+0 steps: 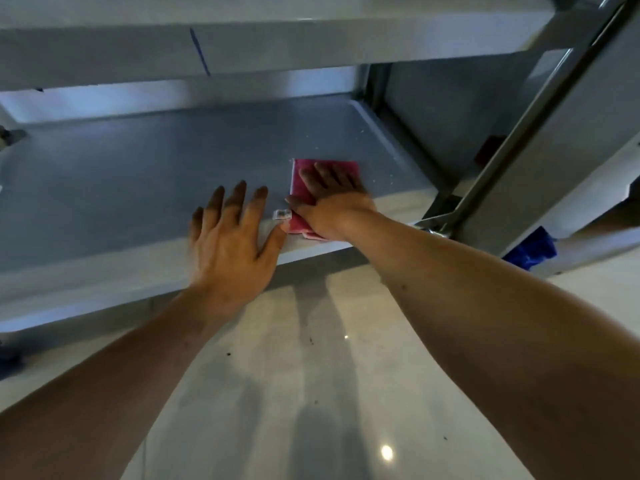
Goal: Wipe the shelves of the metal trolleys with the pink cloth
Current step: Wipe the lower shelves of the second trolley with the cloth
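Observation:
The folded pink cloth (300, 181) lies on the lower shelf (138, 174) of the metal trolley, near the shelf's front right corner. My right hand (332, 202) presses flat on the cloth with straight fingers and covers most of it. A small white label pokes out at the cloth's left edge. My left hand (232, 237) rests flat over the shelf's front rim, fingers spread, just left of the cloth, and holds nothing.
The upper shelf (277, 39) hangs close overhead. A slanted metal post (519, 133) stands at the right. Something blue (530, 251) sits low beside that post. A glossy pale floor (311, 375) lies below the shelf.

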Action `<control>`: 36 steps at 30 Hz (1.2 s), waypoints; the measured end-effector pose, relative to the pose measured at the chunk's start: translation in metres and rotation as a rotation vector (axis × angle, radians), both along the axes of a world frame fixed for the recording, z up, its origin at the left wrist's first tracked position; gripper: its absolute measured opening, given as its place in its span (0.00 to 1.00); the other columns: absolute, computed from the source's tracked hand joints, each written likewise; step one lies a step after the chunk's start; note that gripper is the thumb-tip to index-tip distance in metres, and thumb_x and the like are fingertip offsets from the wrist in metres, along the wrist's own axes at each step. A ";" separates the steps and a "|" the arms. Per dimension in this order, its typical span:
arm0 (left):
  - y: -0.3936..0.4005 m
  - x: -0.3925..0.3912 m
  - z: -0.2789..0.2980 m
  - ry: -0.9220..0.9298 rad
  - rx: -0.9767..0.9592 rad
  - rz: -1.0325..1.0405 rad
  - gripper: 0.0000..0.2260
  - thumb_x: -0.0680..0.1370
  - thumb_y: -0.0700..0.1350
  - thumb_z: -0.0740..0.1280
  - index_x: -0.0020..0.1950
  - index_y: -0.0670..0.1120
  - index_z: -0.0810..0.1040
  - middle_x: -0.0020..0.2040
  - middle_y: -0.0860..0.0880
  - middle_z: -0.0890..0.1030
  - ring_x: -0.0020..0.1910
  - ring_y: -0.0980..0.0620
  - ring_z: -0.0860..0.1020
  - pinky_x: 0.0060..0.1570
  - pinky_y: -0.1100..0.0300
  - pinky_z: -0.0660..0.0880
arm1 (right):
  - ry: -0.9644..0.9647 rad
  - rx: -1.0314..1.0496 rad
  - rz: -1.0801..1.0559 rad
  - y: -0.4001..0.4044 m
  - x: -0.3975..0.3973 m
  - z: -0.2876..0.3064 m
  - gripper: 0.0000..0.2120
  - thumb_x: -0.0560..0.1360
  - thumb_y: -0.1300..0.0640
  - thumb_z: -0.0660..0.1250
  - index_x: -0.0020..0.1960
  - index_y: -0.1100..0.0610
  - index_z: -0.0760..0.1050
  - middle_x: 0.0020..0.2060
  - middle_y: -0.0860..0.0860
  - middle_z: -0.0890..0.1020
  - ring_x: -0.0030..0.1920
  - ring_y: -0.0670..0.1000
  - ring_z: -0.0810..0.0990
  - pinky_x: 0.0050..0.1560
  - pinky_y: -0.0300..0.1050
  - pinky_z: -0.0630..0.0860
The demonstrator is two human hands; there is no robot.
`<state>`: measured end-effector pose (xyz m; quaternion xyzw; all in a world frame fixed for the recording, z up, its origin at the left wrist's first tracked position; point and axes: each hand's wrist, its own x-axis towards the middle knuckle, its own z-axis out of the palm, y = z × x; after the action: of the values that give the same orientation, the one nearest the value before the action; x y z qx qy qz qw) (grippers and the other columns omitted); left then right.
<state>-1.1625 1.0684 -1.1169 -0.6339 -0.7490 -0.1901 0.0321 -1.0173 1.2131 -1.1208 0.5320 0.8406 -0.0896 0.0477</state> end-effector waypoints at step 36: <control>0.038 0.026 -0.020 -0.749 0.923 0.023 0.24 0.85 0.52 0.56 0.73 0.36 0.68 0.75 0.39 0.68 0.76 0.39 0.66 0.69 0.34 0.65 | 0.053 0.044 0.385 0.063 -0.154 0.004 0.47 0.71 0.27 0.43 0.84 0.49 0.44 0.83 0.54 0.48 0.82 0.61 0.46 0.80 0.59 0.40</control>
<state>-1.1365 1.1065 -1.1370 -0.4361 -0.5560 -0.7064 0.0402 -1.1711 1.2763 -1.1172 0.3598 0.9295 -0.0747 0.0301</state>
